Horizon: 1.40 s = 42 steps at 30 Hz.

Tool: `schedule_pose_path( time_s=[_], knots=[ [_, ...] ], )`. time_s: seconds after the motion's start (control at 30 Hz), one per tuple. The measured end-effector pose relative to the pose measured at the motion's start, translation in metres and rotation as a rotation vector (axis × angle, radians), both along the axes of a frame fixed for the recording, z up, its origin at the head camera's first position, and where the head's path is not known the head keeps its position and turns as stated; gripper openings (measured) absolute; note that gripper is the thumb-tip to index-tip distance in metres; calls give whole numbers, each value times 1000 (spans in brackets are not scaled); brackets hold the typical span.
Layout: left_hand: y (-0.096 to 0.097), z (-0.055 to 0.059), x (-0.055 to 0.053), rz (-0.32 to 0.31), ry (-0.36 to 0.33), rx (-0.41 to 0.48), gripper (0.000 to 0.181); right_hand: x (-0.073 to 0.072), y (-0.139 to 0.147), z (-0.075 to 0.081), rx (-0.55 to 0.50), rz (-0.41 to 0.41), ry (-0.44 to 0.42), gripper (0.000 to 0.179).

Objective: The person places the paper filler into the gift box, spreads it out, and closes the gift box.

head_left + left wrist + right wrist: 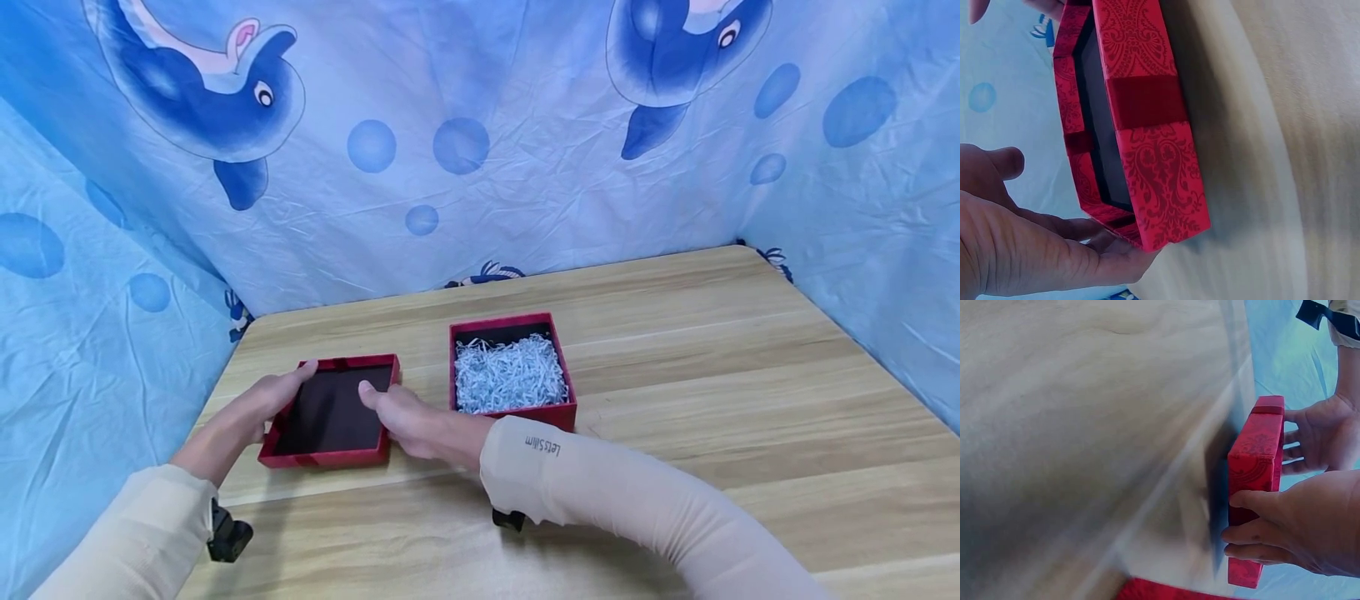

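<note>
A shallow red patterned box lid (334,408), dark inside and with its open side up, is between both hands. My left hand (273,396) holds its left side, thumb by the far left corner and fingers along the outer wall (1163,181). On the right side, my right hand (408,421) grips the wall, thumb over the rim. Its fingers lie against the outside in the right wrist view. A matching red box (551,417), filled with pale shredded paper (510,375), stands to the right, partly hidden by the right forearm.
The wood-grain table (720,375) extends to the right and in front of the box. A blue dolphin-print curtain (517,200) closes off the back and both sides. Small black cameras (228,533) hang beneath the wrists.
</note>
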<state>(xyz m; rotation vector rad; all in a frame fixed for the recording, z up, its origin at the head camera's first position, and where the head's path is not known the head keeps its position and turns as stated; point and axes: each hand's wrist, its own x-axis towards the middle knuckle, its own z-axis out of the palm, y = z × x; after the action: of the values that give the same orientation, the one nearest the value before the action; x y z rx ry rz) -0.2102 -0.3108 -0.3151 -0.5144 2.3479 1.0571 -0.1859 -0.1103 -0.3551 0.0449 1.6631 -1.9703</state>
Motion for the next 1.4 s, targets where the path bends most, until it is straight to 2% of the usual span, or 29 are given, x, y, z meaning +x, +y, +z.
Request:
schedule_pose_path(
  time_s=[0.1, 0.3, 0.5, 0.7, 0.9, 1.03, 1.2, 1.4],
  knots=[
    [2, 6, 0, 6, 13, 11, 104, -3, 3, 6, 61, 13, 23, 72],
    [7, 14, 1, 14, 43, 18, 103, -6, 11, 16, 61, 64, 17, 71],
    [10, 28, 2, -4, 86, 34, 102, -13, 24, 36, 111, 113, 9, 63],
    [18, 44, 4, -10, 99, 107, 100, -27, 44, 59, 52, 239, 55, 54],
    [28, 57, 3, -26, 127, 158, 97, -36, 62, 80, 78, 287, 102, 55],
    [31, 63, 4, -44, 148, 187, 95, -37, 71, 89, 59, 288, 98, 55],
    [38, 69, 4, -29, 182, 250, 88, -36, 88, 98, 15, 266, 85, 56],
    [67, 76, 8, -40, 227, 299, 84, -35, 123, 100, -25, 305, 117, 59]
  ],
)
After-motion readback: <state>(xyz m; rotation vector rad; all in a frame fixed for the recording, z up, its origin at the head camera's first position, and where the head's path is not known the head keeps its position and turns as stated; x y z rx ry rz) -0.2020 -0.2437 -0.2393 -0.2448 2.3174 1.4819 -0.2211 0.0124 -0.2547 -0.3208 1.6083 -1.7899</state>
